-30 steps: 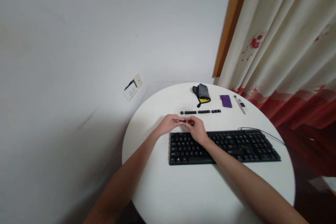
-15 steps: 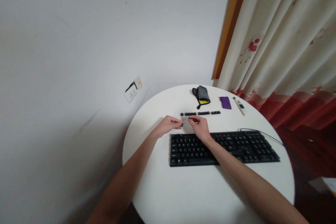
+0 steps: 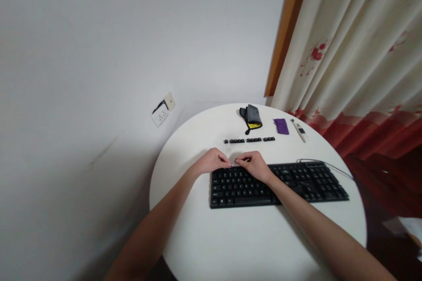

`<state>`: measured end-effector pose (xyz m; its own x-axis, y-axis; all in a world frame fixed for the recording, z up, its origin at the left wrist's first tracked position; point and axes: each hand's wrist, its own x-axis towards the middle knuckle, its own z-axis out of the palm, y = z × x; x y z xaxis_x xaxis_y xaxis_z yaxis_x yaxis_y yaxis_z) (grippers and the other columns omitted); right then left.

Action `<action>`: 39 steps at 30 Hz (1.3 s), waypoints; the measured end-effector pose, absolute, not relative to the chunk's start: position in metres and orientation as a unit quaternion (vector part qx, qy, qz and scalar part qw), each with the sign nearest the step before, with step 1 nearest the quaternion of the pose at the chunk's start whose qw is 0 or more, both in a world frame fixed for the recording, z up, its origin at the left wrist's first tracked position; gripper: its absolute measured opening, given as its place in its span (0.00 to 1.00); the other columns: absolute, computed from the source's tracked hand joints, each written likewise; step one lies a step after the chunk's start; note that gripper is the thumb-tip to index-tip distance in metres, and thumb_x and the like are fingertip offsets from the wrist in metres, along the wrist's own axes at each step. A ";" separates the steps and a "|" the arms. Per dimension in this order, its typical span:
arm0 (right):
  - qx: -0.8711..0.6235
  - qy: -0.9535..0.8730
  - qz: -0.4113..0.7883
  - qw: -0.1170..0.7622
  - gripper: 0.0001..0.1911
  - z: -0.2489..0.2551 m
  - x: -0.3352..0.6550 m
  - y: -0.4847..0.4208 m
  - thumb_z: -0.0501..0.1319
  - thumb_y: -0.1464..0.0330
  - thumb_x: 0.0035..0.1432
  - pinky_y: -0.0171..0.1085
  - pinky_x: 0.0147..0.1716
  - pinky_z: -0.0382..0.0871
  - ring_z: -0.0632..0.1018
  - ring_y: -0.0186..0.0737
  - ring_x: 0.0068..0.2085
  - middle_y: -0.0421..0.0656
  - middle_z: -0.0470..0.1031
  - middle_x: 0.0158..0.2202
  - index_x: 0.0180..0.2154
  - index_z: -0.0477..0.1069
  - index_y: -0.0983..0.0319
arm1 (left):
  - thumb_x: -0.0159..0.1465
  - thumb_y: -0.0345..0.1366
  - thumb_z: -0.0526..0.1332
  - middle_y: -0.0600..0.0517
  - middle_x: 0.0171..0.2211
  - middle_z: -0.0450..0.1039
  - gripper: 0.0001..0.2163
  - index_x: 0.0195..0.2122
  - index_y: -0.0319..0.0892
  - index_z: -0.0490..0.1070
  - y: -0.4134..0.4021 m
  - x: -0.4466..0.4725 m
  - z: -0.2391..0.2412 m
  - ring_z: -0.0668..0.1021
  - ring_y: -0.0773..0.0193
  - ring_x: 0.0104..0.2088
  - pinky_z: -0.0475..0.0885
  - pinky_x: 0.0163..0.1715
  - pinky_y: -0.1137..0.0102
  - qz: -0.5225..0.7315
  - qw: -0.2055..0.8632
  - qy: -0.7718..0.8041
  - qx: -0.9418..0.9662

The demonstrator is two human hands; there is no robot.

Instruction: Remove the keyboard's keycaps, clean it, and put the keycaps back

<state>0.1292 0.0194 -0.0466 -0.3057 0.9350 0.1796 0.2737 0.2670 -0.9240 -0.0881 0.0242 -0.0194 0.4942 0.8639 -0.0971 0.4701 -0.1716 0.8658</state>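
Observation:
A black keyboard (image 3: 296,182) lies across the round white table (image 3: 257,237). My left hand (image 3: 213,161) and my right hand (image 3: 254,164) rest together at the keyboard's top left edge, fingertips almost touching. Both hands have their fingers curled and pinched down onto the top row of keys. Whatever sits between the fingertips is too small to make out. A row of loose black keycaps (image 3: 249,140) is lined up on the table just beyond the hands.
At the far edge of the table lie a grey and yellow pouch (image 3: 252,117), a purple cloth (image 3: 281,126) and a small white tool (image 3: 298,130). The keyboard's cable (image 3: 329,164) runs off to the right. A wall socket (image 3: 161,112) and a curtain (image 3: 356,66) stand behind.
Both hands have come down and toward me, from above the table beyond the keyboard onto its top row. The small dark piece seen between the fingers earlier no longer shows.

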 end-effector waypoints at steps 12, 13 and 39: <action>-0.425 -0.718 0.401 0.377 0.07 -0.048 0.130 0.014 0.65 0.66 0.54 0.36 0.33 0.70 0.79 0.41 0.31 0.43 0.82 0.30 0.29 0.81 0.62 | 0.53 0.34 0.68 0.51 0.29 0.79 0.06 0.32 0.40 0.81 0.014 -0.074 -0.009 0.78 0.65 0.29 0.68 0.31 0.74 0.189 0.320 0.449 0.813; -0.425 -0.722 0.398 0.373 0.07 -0.049 0.131 0.013 0.65 0.66 0.54 0.36 0.32 0.70 0.79 0.41 0.31 0.42 0.82 0.29 0.29 0.81 0.62 | 0.53 0.34 0.69 0.51 0.29 0.79 0.06 0.31 0.40 0.81 0.014 -0.073 -0.009 0.78 0.65 0.29 0.68 0.31 0.74 0.188 0.326 0.455 0.807; -0.350 -0.836 0.265 0.329 0.08 -0.042 0.131 0.005 0.62 0.67 0.60 0.37 0.40 0.67 0.76 0.39 0.37 0.42 0.77 0.32 0.29 0.75 0.60 | 0.55 0.39 0.66 0.49 0.30 0.78 0.11 0.34 0.36 0.78 0.023 -0.080 -0.018 0.77 0.64 0.32 0.70 0.36 0.71 0.178 0.497 0.453 0.718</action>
<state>0.1314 0.0047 -0.0424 -0.5391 0.7595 0.3642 0.4114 0.6147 -0.6730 -0.0795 0.0227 -0.0179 0.5255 0.8282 -0.1946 0.4742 -0.0952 0.8753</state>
